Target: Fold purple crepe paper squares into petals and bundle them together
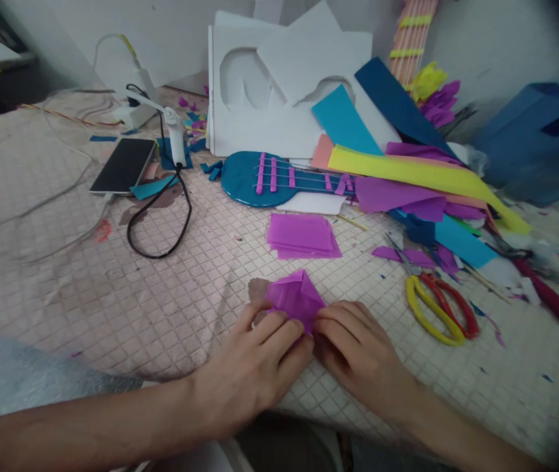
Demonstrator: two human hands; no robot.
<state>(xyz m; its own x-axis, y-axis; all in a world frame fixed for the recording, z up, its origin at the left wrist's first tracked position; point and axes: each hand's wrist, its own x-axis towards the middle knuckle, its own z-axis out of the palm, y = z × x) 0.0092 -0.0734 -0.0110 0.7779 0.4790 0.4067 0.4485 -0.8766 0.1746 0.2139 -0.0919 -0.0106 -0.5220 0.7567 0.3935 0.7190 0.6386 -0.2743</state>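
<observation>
A folded piece of purple paper lies near the table's front edge, its peak pointing away from me. My left hand presses and grips its left and lower part with bent fingers. My right hand pinches its lower right corner, fingers curled together. Just beyond the folded piece is a stack of flat purple paper sheets. Behind that stack lies a blue paper guitar shape with purple strips and thin strings.
Scissors with yellow and red handles lie to the right. Coloured paper strips pile up behind them. At the back left are a phone and a black cord loop. White boards lean at the back.
</observation>
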